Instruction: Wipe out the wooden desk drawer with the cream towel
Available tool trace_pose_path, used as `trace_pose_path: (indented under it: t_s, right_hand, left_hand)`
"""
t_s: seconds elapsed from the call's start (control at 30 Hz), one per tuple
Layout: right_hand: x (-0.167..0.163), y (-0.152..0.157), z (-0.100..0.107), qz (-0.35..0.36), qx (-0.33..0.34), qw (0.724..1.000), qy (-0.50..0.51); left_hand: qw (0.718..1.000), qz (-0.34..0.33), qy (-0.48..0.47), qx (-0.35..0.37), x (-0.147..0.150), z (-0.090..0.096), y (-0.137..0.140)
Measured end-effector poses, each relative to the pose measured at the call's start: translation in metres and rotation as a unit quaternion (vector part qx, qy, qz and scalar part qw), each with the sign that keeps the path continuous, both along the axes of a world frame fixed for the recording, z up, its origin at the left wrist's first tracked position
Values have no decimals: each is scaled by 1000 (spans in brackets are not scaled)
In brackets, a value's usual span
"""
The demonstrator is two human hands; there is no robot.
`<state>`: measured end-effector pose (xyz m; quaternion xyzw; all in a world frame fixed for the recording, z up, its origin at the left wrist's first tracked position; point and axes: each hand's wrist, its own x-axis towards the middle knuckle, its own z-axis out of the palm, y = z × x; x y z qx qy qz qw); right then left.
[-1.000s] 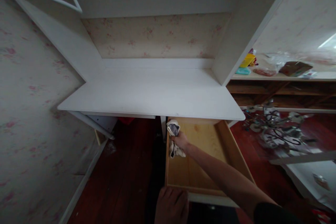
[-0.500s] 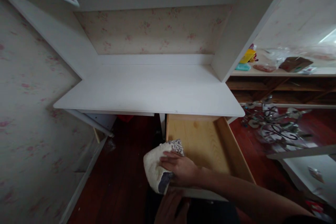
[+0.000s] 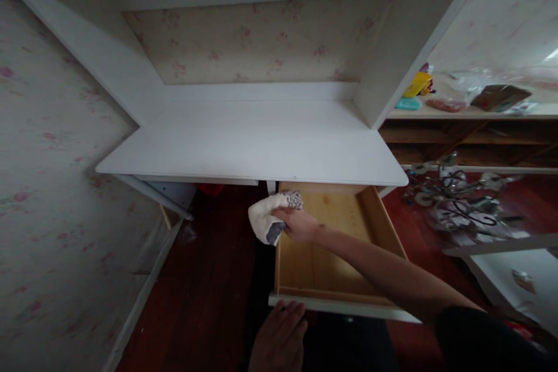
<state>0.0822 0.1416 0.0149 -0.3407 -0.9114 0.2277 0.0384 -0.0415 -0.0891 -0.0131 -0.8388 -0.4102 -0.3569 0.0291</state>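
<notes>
A pale wooden drawer (image 3: 379, 232) stands pulled out from under the right half of a white desk (image 3: 244, 145). My right hand (image 3: 300, 225) grips a cream cloth (image 3: 265, 218) with a dark patterned patch and presses it on the drawer's left wall, near the back. The cloth hangs partly outside that wall. My left hand (image 3: 279, 340) rests just below the drawer's white front panel (image 3: 340, 305), fingers on its left end. The drawer's inside looks bare.
The desk sits in a white alcove between flowered wallpaper on the left and a white side panel (image 3: 392, 52) on the right. A wooden shelf (image 3: 471, 128) with bags and packets lies beyond. Metal ornaments (image 3: 457, 203) litter the dark red floor at right.
My right hand slid the cloth along the drawer's left wall, from the back to the front corner and back toward the desk. The left hand stayed at the drawer front.
</notes>
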Motion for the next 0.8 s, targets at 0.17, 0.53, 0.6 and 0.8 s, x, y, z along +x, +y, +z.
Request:
trace_pose_path:
  t_s: [0.17, 0.53, 0.6, 0.8]
  right_hand:
    - [24, -78, 19, 59, -175, 981, 58]
    - [150, -107, 45, 21, -238, 971, -21]
    - [181, -111, 50, -11, -235, 970, -58]
    - [237, -125, 76, -76, -168, 972, -148]
  left_hand:
    - [999, 18, -21, -35, 1, 15, -5]
    - [993, 62, -103, -19, 21, 33, 10]
    - [992, 71, -87, -50, 24, 33, 21]
    - [989, 83, -1, -122, 34, 26, 49]
